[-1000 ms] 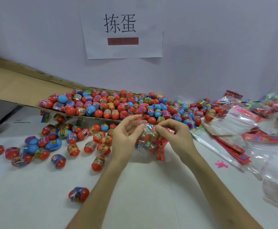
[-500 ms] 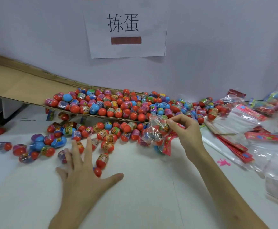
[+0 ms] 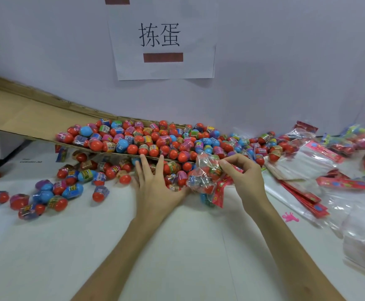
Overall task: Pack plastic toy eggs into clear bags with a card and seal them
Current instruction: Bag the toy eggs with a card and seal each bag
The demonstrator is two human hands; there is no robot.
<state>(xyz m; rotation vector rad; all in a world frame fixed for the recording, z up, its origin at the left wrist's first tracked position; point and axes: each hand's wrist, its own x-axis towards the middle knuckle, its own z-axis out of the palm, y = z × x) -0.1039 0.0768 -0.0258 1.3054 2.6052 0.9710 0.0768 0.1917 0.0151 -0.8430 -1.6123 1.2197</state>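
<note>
My right hand (image 3: 241,177) pinches the top of a clear bag (image 3: 205,177) filled with toy eggs, held just above the table; a red card (image 3: 220,191) hangs at its lower side. My left hand (image 3: 155,187) lies flat with fingers spread, resting on loose eggs (image 3: 172,168) at the edge of the big pile. A mass of red, blue and purple plastic eggs (image 3: 146,140) spills from a tilted cardboard flap (image 3: 25,118). More eggs (image 3: 68,187) lie scattered on the white table to the left.
A stack of clear bags (image 3: 303,161) and red cards (image 3: 303,196) lies to the right. Filled packs (image 3: 346,142) pile at the far right. A paper sign (image 3: 162,38) hangs on the wall. Crumpled plastic (image 3: 364,235) sits at the right edge.
My left hand let go of the bag, dropped toward the table, then slid right and forward onto the loose eggs. My right hand keeps hold of the bag, shifted slightly right.
</note>
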